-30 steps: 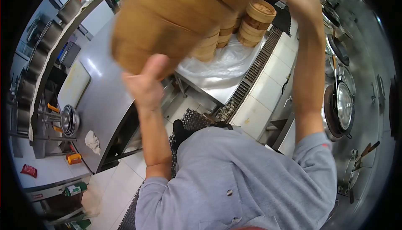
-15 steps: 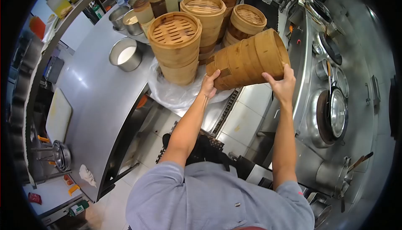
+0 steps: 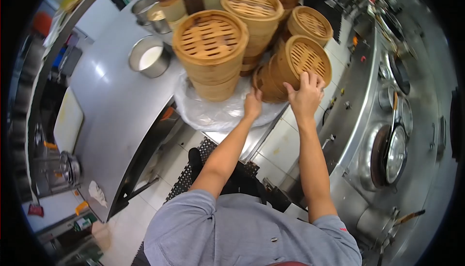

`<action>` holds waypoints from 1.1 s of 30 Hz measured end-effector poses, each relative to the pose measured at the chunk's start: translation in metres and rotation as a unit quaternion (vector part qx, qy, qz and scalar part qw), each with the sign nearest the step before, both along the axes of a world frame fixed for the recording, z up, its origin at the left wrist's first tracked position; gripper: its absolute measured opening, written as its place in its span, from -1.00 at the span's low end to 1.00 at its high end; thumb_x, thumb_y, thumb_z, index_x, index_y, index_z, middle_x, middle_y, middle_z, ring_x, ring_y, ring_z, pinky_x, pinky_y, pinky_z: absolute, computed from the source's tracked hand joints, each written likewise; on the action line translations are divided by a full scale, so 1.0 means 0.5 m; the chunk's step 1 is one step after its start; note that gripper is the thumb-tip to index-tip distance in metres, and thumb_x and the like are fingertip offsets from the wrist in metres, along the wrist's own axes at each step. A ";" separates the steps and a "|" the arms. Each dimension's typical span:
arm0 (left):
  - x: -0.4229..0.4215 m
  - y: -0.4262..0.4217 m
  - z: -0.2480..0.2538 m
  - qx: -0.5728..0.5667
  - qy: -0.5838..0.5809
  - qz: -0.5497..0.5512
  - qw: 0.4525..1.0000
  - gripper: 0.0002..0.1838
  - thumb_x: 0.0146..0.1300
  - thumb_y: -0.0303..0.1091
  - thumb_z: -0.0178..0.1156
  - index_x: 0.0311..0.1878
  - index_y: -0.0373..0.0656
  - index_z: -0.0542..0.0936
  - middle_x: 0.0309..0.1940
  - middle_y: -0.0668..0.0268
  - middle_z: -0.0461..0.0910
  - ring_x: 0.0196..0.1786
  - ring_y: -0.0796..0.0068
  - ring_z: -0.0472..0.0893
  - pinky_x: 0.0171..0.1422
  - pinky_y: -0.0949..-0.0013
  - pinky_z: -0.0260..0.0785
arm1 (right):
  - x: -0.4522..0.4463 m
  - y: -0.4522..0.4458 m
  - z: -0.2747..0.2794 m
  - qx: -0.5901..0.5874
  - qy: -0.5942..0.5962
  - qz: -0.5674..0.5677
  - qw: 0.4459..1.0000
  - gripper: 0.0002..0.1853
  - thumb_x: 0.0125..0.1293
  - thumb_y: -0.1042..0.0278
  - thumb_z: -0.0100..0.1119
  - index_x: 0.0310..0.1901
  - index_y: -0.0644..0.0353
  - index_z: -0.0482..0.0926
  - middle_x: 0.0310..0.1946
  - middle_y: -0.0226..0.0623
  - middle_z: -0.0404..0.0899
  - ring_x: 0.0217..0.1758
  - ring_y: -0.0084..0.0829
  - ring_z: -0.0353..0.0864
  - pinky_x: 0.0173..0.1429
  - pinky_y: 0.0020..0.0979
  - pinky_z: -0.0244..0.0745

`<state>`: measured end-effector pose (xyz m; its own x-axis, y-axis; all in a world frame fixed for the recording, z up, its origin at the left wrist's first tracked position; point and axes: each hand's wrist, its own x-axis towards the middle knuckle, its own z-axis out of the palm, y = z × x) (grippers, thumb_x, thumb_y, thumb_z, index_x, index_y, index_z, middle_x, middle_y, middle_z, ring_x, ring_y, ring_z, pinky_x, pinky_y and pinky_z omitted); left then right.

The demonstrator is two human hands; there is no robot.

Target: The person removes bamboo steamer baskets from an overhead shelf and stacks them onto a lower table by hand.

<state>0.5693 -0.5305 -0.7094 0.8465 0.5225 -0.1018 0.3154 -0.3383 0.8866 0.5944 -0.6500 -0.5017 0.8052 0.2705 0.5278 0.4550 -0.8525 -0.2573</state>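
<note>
A stack of bamboo steamers (image 3: 283, 70) leans a little to the right at the near right of the other stacks, its slatted top facing up. My left hand (image 3: 252, 104) grips its lower left side. My right hand (image 3: 307, 91) holds its upper rim, with the fingers over the slatted top. Left of it, a taller steamer stack (image 3: 209, 55) stands upright on clear plastic sheeting (image 3: 191, 108). More slatted stacks stand just behind, one in the middle (image 3: 253, 23) and one at the right (image 3: 310, 23).
A steel pot with white contents (image 3: 149, 56) stands on the steel counter (image 3: 114, 106), near bottles and small pots. A white cutting board (image 3: 69, 120) lies at the left. Pans and a lidded wok (image 3: 395, 154) line the steel station at the right.
The held steamer stack has swung from nearly sideways to much more upright and come down beside the others. My right hand has moved from its end onto the top rim.
</note>
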 end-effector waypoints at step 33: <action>-0.076 -0.010 0.028 0.092 0.137 -0.243 0.956 -0.26 0.04 -0.23 0.27 0.31 -0.35 0.40 0.34 -0.10 0.36 0.41 -0.04 0.33 0.49 -0.02 0.17 | 0.063 -0.017 -0.005 -0.043 -0.054 0.151 0.986 -0.36 -0.09 0.10 0.57 0.01 0.24 0.56 0.14 0.07 0.43 0.35 0.19 0.26 0.44 0.07 0.16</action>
<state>0.5312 -0.5354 -0.6956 0.9487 0.1048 -0.2984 0.2931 -0.6454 0.7054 0.6261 -0.6586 -0.5041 0.6208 0.5369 0.5713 0.7130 -0.6897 -0.1266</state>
